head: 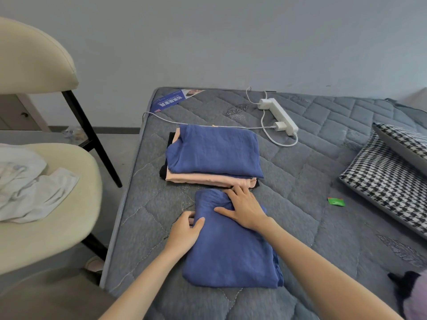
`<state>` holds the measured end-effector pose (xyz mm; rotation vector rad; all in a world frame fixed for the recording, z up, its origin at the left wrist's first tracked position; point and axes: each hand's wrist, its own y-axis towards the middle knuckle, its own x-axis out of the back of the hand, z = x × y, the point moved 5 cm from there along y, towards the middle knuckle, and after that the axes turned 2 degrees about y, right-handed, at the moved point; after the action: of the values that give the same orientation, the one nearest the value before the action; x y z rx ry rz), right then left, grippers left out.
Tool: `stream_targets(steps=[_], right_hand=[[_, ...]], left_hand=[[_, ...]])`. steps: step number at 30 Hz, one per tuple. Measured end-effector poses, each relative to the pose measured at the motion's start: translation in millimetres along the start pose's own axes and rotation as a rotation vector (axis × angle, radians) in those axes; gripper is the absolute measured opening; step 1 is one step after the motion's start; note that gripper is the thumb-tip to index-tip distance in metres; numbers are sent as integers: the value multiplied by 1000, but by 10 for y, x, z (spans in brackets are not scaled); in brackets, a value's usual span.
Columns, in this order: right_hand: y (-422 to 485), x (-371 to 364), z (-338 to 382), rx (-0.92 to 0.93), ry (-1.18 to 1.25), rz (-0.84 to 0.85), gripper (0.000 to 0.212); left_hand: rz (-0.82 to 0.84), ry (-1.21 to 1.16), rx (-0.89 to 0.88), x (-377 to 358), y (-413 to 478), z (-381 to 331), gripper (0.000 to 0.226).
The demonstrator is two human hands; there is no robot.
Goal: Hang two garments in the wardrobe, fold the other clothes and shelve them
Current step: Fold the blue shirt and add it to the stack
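A folded blue garment [231, 250] lies on the grey quilted mattress [312, 181] near its front edge. My left hand [186, 229] grips the garment's left edge, thumb on top of the cloth. My right hand [242, 206] presses flat on its upper part, fingers spread. Just beyond stands a stack of folded clothes: a blue piece [215, 151] on top, a peach one [208, 180] under it, and a black one [164, 170] at the bottom.
A white power strip [280, 115] with cables lies behind the stack. Houndstooth pillows [390, 179] sit at the right, a green packet [336, 201] near them. A cream chair [46, 204] holding white cloth [27, 188] stands left of the bed. Dark and lilac cloth [409, 292] shows at the bottom right.
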<state>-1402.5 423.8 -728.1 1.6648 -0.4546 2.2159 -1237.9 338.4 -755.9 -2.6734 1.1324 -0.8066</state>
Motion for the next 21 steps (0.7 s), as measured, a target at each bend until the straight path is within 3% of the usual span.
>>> stream_targets(steps=[12,17,21], right_hand=[[-31,138,70,-39,254,202,40],[-130,184,60,-141,349,398,42],[-187,479,202,-144,418,368,41]], left_hand=[[71,87,25,28,-246,96,22],[162,-171,81,89,-373,163,15],[216,-298,147,198,-472,217,30]])
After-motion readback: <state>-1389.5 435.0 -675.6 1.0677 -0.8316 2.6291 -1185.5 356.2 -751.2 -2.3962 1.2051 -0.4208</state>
